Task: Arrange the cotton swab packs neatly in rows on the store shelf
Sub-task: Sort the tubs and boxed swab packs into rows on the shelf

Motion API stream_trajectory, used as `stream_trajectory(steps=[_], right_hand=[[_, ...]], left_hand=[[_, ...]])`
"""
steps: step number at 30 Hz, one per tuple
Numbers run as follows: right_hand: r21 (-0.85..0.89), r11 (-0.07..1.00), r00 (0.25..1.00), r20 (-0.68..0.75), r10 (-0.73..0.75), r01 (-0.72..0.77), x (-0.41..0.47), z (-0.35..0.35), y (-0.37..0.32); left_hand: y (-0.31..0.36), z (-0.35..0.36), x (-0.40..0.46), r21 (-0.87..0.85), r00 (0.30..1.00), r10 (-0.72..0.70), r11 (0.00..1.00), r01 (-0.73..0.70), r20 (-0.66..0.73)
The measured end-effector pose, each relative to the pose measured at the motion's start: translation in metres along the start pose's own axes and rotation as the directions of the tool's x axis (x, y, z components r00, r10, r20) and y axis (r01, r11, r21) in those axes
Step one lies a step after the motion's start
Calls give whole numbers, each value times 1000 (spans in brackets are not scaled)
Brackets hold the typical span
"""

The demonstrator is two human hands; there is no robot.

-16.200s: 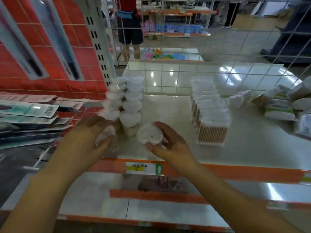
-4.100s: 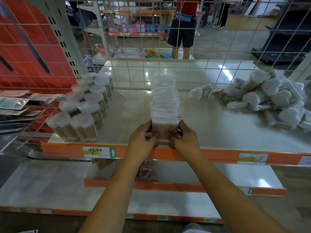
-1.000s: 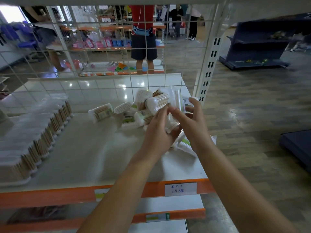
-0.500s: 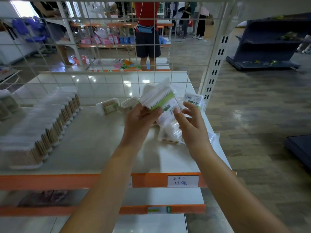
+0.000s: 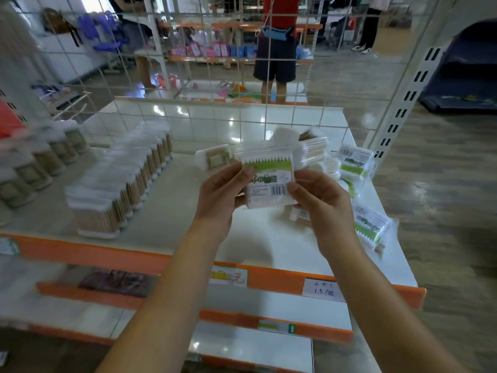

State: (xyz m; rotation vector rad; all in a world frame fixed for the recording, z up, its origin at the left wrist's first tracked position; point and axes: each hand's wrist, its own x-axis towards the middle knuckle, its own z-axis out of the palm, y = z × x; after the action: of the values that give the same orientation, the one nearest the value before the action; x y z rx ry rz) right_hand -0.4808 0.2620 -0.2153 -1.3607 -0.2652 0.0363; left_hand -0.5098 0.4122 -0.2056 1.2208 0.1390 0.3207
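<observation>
A white wire grid panel [image 5: 188, 84] stands beyond the hands; through it, a person in dark shorts [image 5: 274, 57] stands at orange shelves of pink and blue packets [image 5: 212, 51]; a slotted white upright [image 5: 403, 103] rises far right of the hands; a handwritten price label [image 5: 322, 289] sits below the right wrist; a dark packet [image 5: 118, 282] lies lower left.

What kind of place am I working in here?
Most likely a retail shop aisle: orange-edged shelf carrying a handwritten price tag, rows of cotton swab packs, and more stocked shelving behind the wire grid.
</observation>
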Motion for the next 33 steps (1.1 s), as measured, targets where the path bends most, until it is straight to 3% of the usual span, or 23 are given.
stream_trajectory(steps=[4, 7, 9, 11, 13, 18, 23, 29, 33], right_hand=[[-62, 996, 995, -73, -66, 61, 4, 15, 5], [-282, 946, 971, -123, -203, 162, 10, 28, 8], [-428, 869, 949, -76, -307, 247, 12, 42, 9], [-532, 775, 913, -7, -408, 342, 16, 57, 13], [-551, 755, 908, 9, -420, 355, 20, 72, 19], [-279, 940, 977, -23, -212, 198, 24, 108, 28], [-422, 896, 987, -18, -157, 135, 44, 145, 26], [-486, 870, 997, 24, -76, 78, 89, 179, 20], [-592, 801, 993, -3, -116, 92, 124, 203, 25]], left_hand=[[6, -15, 5, -68, 999, -37, 997, 39, 31], [13, -28, 10, -59, 996, -26, 998, 30, 81], [17, -37, 14, -36, 994, -2, 999, 6, 108], [21, -46, 16, 58, 988, 34, 997, -43, 153], [24, -55, 18, 230, 974, 67, 966, -118, 215], [38, -91, 29, 488, 916, 151, 807, -331, 371], [54, -126, 47, 587, 848, 177, 651, -481, 499], [83, -177, 104, 774, 873, 137, 413, -479, 468], [100, -204, 142, 863, 898, 159, 252, -438, 409]])
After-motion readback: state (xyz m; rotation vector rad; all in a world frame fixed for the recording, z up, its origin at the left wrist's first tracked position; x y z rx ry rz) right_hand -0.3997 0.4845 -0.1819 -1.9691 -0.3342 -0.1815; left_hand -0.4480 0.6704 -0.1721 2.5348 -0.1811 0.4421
